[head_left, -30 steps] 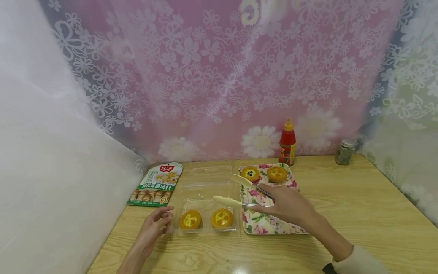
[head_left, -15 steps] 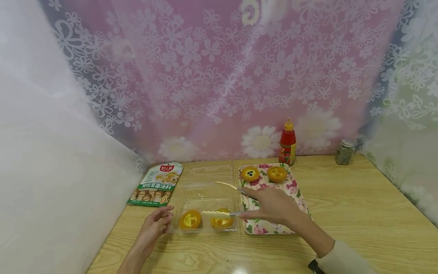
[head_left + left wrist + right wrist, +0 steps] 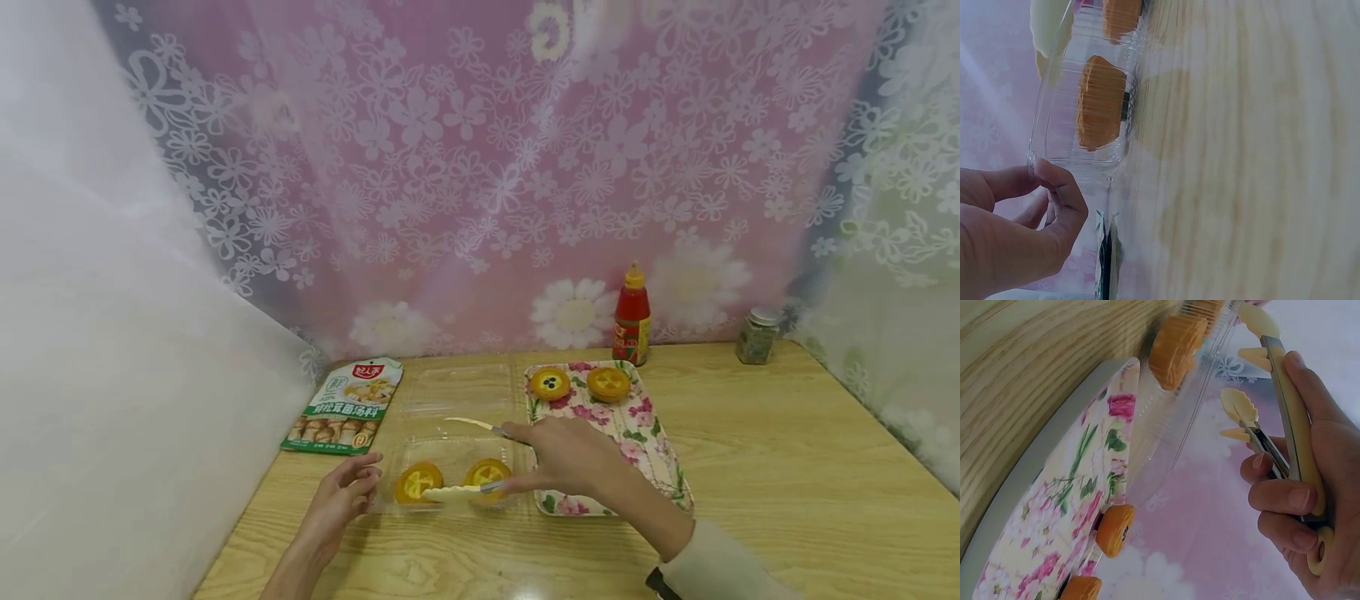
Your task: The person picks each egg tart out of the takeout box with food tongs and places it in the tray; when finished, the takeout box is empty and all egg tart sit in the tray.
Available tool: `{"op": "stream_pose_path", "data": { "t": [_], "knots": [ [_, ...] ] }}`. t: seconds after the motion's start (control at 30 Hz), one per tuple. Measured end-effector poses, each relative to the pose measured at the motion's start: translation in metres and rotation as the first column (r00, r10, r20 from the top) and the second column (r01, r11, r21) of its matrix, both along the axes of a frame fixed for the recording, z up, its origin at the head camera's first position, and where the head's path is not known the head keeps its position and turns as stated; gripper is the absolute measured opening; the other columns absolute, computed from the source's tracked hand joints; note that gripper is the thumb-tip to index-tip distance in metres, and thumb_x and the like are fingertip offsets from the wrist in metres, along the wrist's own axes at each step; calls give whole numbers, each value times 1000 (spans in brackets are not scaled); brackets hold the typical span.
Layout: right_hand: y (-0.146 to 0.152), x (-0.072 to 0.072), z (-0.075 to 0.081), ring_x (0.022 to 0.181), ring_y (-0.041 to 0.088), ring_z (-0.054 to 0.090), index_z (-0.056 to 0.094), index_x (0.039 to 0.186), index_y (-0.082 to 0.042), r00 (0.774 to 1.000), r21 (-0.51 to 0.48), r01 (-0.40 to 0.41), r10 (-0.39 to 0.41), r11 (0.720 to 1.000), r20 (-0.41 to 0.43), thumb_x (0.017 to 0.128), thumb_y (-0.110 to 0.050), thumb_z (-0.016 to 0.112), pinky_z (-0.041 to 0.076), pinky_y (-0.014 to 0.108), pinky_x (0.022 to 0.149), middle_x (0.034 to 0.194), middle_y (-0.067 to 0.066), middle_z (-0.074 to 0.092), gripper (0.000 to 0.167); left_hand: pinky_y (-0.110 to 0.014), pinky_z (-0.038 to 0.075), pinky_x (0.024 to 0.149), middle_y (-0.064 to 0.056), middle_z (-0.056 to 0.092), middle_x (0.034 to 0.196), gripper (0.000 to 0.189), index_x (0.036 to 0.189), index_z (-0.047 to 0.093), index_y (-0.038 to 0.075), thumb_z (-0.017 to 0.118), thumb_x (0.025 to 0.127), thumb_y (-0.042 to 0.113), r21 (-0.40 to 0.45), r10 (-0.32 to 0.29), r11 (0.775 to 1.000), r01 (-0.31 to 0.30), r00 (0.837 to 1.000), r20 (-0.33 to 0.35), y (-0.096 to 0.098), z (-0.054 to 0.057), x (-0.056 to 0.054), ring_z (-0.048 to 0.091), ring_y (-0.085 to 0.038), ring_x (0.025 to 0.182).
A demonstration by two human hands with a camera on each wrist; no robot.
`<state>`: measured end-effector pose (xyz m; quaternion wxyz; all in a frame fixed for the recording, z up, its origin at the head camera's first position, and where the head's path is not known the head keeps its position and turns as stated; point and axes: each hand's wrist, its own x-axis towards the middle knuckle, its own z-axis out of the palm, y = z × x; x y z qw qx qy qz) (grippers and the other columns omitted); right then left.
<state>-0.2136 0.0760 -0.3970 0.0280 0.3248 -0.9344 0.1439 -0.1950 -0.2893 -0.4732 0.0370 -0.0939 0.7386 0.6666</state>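
I had both hands in view, well apart; per L wrist cam, L hand (image 3: 337, 504) pinched the rim of a clear, ribbed plastic clamshell box (image 3: 459, 454), its lid lying open to the rear; R hand (image 3: 581, 458) was clamped on cream-and-silver tongs (image 3: 1295, 415), fingers wrapped round the handle; tong tips stood spread above the box base; contact w/ contents: couldn't tell. Box held two round golden tarts w/ yellow tops, i.e. L tart (image 3: 417, 480) and R tart (image 3: 482, 471), side by side, partly masked by the lower tip in head view.

Adj. R of box: rectangular pink-floral tray (image 3: 637, 433) w/ a blueberry-topped tart (image 3: 550, 383) and a plain-topped golden tart (image 3: 609, 384) at its far end; red yellow-capped squeeze bottle (image 3: 632, 321) stood behind; green-and-white printed pouch (image 3: 341, 408) lay L of box.
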Motion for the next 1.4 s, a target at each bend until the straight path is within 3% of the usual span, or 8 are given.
{"op": "stream_pose_path", "data": {
  "t": [0.4,0.9,1.17,1.4],
  "knots": [
    [-21,-2,-10,46,6,19,66,143,-23,999,44,28,-26,999,-46,80,-78,70,21,23,42,51,-11,31,84,-33,51,66,-13,60,115,39,144,56,0,58,106,6,34,-11,999,11,1000,-9,1,-2,2,51,-18,78],
    [-39,4,-15,48,6,18,71,137,-19,1000,18,2,-2,1000,-4,84,-69,74,20,23,43,53,-10,27,73,-30,52,65,-14,57,115,40,144,54,-3,59,105,5,81,-32,996,34,999,-26,1,-1,1,51,-16,78],
    [-47,7,-18,46,6,21,73,134,-22,1000,45,-23,24,999,-20,87,-66,72,22,22,42,51,-9,41,64,-30,53,66,-13,56,115,41,146,52,-3,58,106,4,87,-48,995,49,999,-16,1,1,0,52,-16,77],
    [-49,7,-22,45,3,35,77,121,-21,999,-7,-51,52,999,8,91,-57,72,31,22,41,64,-14,59,48,-30,54,65,-13,58,114,41,145,53,-2,59,105,3,88,-27,996,27,1000,-2,2,1,-1,52,-15,76]
  ]
}}
